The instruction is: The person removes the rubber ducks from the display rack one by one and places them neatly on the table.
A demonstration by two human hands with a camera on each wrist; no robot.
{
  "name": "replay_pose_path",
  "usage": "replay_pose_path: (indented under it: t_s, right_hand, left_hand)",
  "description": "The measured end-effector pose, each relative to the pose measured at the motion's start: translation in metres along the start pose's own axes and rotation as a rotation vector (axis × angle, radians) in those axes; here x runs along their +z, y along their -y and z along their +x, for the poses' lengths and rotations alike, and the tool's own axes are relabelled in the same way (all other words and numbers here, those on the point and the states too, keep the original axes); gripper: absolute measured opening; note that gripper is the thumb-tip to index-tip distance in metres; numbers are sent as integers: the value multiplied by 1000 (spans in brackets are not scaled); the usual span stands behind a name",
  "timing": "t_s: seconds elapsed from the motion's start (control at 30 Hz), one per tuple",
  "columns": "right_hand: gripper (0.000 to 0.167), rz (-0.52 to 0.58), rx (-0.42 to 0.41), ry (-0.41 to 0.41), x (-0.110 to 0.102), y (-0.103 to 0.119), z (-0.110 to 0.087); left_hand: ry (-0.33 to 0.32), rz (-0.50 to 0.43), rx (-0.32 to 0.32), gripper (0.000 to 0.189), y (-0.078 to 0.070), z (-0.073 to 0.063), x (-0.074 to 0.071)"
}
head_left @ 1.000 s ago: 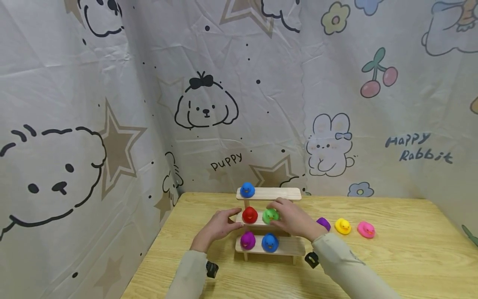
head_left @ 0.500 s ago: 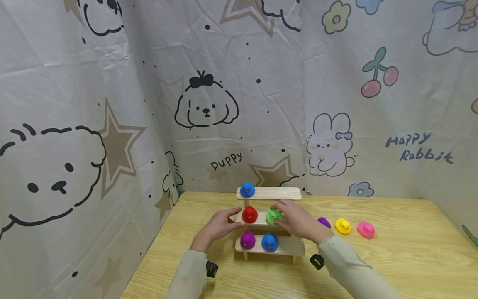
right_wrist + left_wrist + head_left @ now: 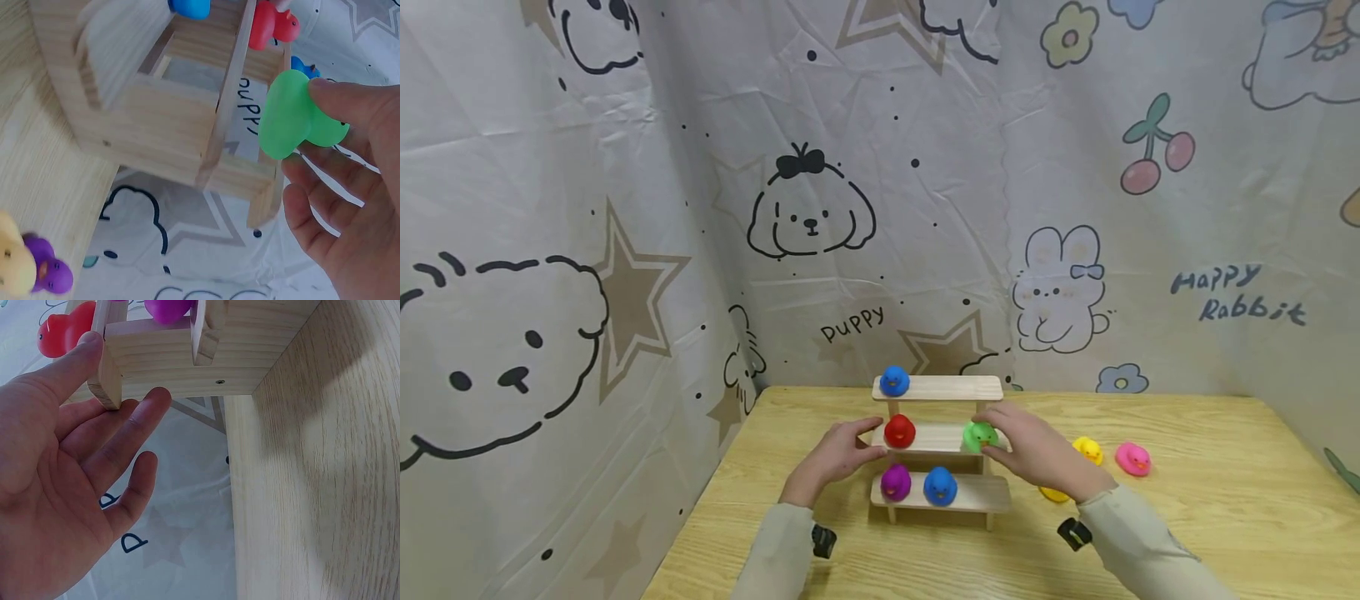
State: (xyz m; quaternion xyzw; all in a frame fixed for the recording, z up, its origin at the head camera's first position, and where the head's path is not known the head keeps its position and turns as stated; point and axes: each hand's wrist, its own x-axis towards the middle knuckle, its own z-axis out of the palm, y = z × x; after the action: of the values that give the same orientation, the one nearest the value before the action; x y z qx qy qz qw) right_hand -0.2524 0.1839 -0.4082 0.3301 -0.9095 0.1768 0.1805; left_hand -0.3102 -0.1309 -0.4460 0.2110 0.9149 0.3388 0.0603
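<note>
A three-tier wooden shelf rack [image 3: 936,437] stands on the table. My left hand [image 3: 835,460] holds the left end of its middle board, thumb on the near side and fingers behind. My right hand [image 3: 1041,450] pinches a green rubber duck [image 3: 980,436] at the right end of that board; whether it touches the wood I cannot tell. A red duck [image 3: 899,432] sits at the middle board's left. Below are a magenta duck [image 3: 896,482] and a blue duck [image 3: 940,487]. Another blue duck [image 3: 894,381] stands on the top board.
Right of the rack lie a yellow duck [image 3: 1087,451], a pink duck [image 3: 1133,459] and another yellow duck [image 3: 1055,493], partly covered by my right hand. The right wrist view shows a purple duck [image 3: 55,272] too. A printed curtain [image 3: 940,250] hangs behind the table [image 3: 1225,517].
My right hand has moved right, taking the green duck from beside the red duck to the middle board's right end. My left hand stays at the board's left end.
</note>
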Motion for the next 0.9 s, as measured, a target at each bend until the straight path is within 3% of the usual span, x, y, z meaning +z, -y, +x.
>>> replay_pose_path:
  t_s: [0.3, 0.9]
  right_hand:
    - [36, -12, 24, -62, -11, -18, -24]
    - [35, -30, 162, -25, -20, -54, -72]
  left_hand:
    - [3, 7, 1, 60, 0, 1, 0]
    - [-10, 50, 33, 58, -3, -1, -2]
